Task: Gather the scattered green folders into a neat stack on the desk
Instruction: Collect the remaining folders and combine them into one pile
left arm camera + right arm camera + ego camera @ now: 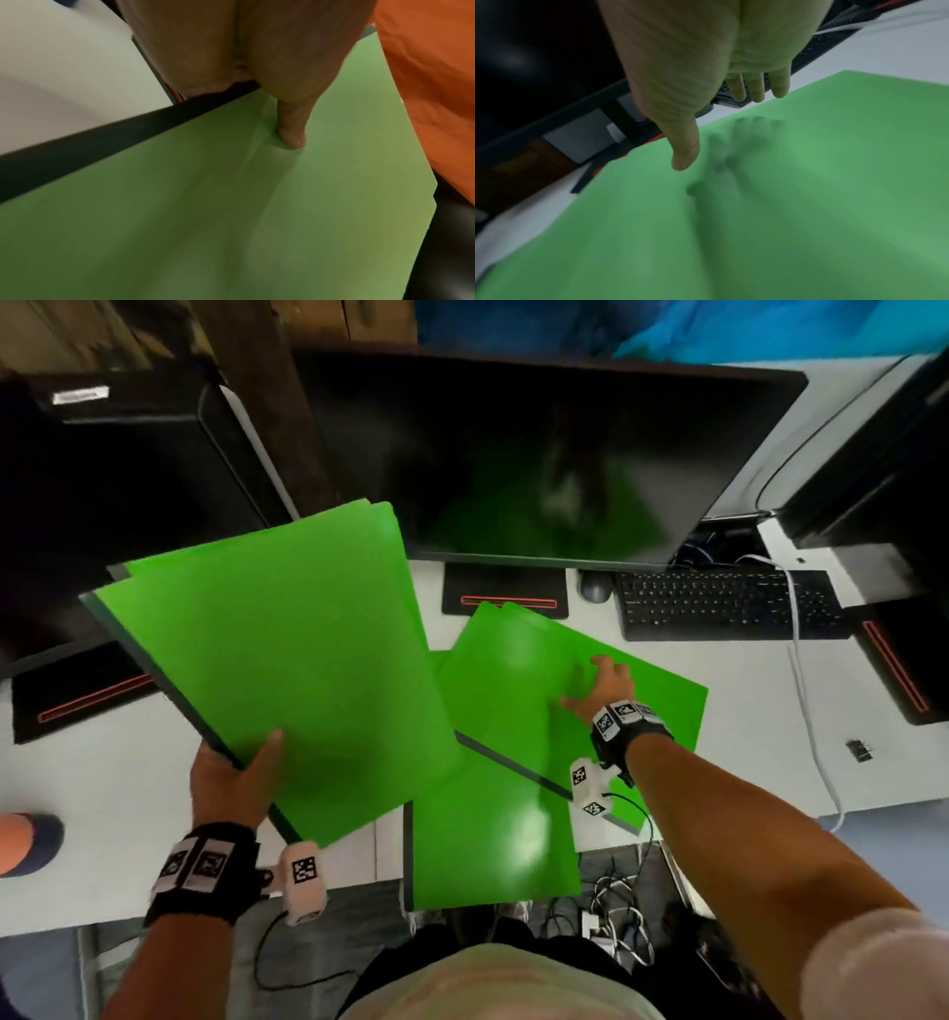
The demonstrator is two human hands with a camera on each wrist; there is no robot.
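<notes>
- A person's left hand (231,783) grips a fanned bundle of green folders (277,654) by its near edge, thumb (293,130) pressed on top, fingers hidden underneath; the bundle is lifted clear of the white desk (102,793) at about 9 o'clock
- The right hand (603,685) hovers with fingers (757,89) straight and loosely spread just over a second green folder (518,670) lying at 3 o'clock; the wrist view shows its shadow on the cover, and whether the fingertips touch cannot be told
- That folder lies tilted across two more: a third folder (493,855) at 6 o'clock overhanging the desk's near edge, and a fourth folder (678,706) showing from under it at 4 o'clock
- A dark monitor (544,454) stands at 12 o'clock, its stand base (506,598) just beyond the lying folders
- A black keyboard (719,603) sits at 2 o'clock with a grey mouse (595,585) beside it; a white cable (801,670) runs across the desk near the keyboard
- Both wrists carry black bands with tagged white camera modules
</notes>
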